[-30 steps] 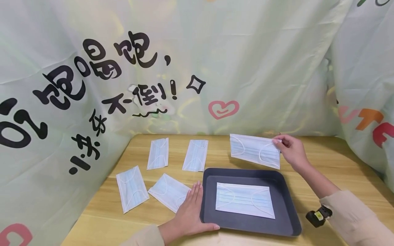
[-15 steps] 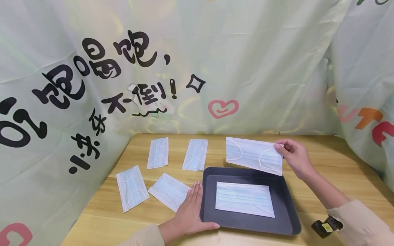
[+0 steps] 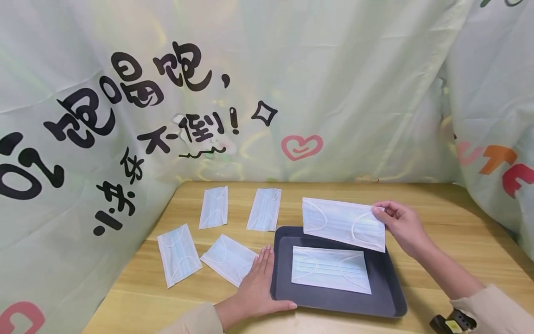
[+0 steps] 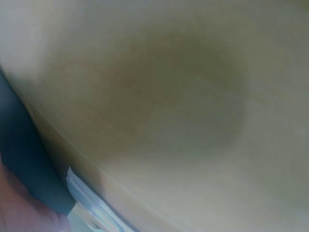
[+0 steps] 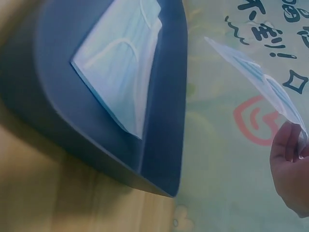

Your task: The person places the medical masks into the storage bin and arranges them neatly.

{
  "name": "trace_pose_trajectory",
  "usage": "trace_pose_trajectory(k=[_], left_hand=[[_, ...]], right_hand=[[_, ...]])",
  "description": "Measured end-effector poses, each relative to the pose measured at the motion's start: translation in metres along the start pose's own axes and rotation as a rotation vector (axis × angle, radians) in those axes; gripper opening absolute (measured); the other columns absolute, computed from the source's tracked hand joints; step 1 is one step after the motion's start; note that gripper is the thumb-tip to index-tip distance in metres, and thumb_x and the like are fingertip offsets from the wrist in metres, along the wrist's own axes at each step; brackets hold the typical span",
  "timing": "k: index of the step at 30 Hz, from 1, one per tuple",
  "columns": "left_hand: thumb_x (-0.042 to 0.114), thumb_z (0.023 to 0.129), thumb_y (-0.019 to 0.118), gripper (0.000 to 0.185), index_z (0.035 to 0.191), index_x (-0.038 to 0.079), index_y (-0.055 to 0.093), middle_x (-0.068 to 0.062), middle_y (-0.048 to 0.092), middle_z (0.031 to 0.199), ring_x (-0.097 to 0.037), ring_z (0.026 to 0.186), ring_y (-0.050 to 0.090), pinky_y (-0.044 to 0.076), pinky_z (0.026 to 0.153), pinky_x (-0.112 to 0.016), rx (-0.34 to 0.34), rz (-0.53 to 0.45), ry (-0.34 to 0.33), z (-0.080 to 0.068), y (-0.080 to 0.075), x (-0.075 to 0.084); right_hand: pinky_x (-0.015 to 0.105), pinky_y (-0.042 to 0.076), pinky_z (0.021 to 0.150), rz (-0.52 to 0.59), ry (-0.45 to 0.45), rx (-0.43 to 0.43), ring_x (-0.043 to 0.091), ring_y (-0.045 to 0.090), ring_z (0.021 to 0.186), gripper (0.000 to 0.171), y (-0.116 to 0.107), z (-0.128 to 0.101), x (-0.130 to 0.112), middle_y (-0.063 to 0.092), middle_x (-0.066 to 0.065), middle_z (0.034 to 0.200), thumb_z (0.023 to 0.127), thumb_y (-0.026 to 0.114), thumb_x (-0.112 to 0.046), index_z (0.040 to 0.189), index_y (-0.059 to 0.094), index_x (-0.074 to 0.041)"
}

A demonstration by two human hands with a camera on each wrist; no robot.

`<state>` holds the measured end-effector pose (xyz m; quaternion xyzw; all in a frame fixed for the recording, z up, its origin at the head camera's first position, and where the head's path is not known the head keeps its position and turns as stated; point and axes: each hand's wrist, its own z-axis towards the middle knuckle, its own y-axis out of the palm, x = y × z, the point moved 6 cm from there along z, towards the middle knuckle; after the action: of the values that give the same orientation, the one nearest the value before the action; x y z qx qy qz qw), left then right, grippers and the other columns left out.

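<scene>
My right hand (image 3: 402,227) pinches the right end of a pale blue face mask (image 3: 342,222) with white ear loops, held above the far edge of a dark grey tray (image 3: 392,297). Inside the tray another face mask (image 3: 331,271) lies flat. In the right wrist view the held mask (image 5: 260,82) tilts in my fingers, apart from the tray. My left hand (image 3: 256,290) lies against the tray's left side, fingers straight and thumb along the near edge. Its fingertips are close to a mask (image 3: 227,260) on the table; whether they touch it I cannot tell.
More face masks lie on the wooden table (image 3: 137,301): one at left (image 3: 179,255), one at far left (image 3: 214,207), one at the back (image 3: 264,209). A printed curtain (image 3: 367,93) hangs behind the table and along its sides.
My right hand has brought the held mask down and nearer, from behind the tray to over its far edge. The left hand, tray and other masks have stayed put.
</scene>
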<state>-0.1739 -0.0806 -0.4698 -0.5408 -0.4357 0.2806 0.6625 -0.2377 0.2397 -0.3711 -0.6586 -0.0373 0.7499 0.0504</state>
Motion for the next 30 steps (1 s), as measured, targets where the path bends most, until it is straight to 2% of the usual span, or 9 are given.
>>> trace_pose_trajectory(k=[3, 5, 9, 12, 16, 30], left_hand=[[0.084, 0.066, 0.047, 0.125, 0.147, -0.004, 0.01, -0.021, 0.011, 0.155, -0.033, 0.143, 0.014, 0.023, 0.114, -0.045, -0.002, 0.008, -0.002, 0.0, 0.001, 0.0], [0.084, 0.067, 0.047, 0.125, 0.146, -0.005, 0.01, -0.021, 0.011, 0.155, -0.033, 0.143, 0.013, 0.023, 0.114, -0.045, 0.0, 0.014, -0.001, 0.0, 0.001, 0.0], [0.083, 0.067, 0.048, 0.125, 0.146, -0.005, 0.011, -0.021, 0.012, 0.154, -0.033, 0.143, 0.014, 0.023, 0.114, -0.044, 0.006, 0.016, 0.004, 0.0, 0.001, 0.0], [0.083, 0.067, 0.049, 0.125, 0.147, -0.004, 0.01, -0.021, 0.011, 0.155, -0.032, 0.143, 0.013, 0.023, 0.114, -0.044, 0.0, 0.012, 0.001, 0.0, 0.002, 0.0], [0.082, 0.067, 0.05, 0.125, 0.147, -0.004, 0.009, -0.02, 0.01, 0.155, -0.032, 0.144, 0.012, 0.023, 0.114, -0.044, -0.006, 0.003, 0.0, 0.0, 0.002, 0.0], [0.082, 0.066, 0.05, 0.125, 0.146, -0.004, 0.01, -0.021, 0.011, 0.155, -0.032, 0.143, 0.013, 0.023, 0.114, -0.044, -0.007, -0.003, -0.003, 0.0, 0.002, -0.001]], right_hand=[[0.013, 0.045, 0.055, 0.036, 0.016, -0.022, 0.001, 0.047, 0.061, 0.014, 0.001, -0.005, 0.011, 0.05, -0.01, 0.066, 0.09, 0.06, -0.014, 0.086, 0.066, -0.026], [0.015, 0.046, 0.055, 0.083, 0.031, -0.04, 0.001, 0.05, 0.062, 0.01, 0.001, -0.007, 0.024, 0.052, -0.009, 0.068, 0.09, 0.06, -0.015, 0.088, 0.066, -0.022], [0.018, 0.049, 0.058, 0.122, 0.092, -0.078, 0.002, 0.056, 0.066, 0.008, 0.005, -0.013, 0.039, 0.058, -0.009, 0.073, 0.09, 0.06, -0.016, 0.089, 0.066, -0.022], [0.018, 0.049, 0.059, 0.125, 0.146, -0.095, 0.002, 0.057, 0.067, 0.014, 0.012, -0.022, 0.036, 0.06, -0.011, 0.074, 0.092, 0.058, -0.014, 0.086, 0.064, -0.025], [0.018, 0.049, 0.059, 0.165, 0.165, -0.11, 0.002, 0.057, 0.067, 0.02, 0.02, -0.031, 0.036, 0.061, -0.011, 0.075, 0.093, 0.055, -0.009, 0.084, 0.064, -0.025], [0.018, 0.048, 0.064, 0.227, 0.288, -0.204, 0.001, 0.056, 0.072, 0.019, 0.039, -0.04, 0.061, 0.06, -0.013, 0.079, 0.095, 0.051, -0.013, 0.086, 0.062, -0.026]])
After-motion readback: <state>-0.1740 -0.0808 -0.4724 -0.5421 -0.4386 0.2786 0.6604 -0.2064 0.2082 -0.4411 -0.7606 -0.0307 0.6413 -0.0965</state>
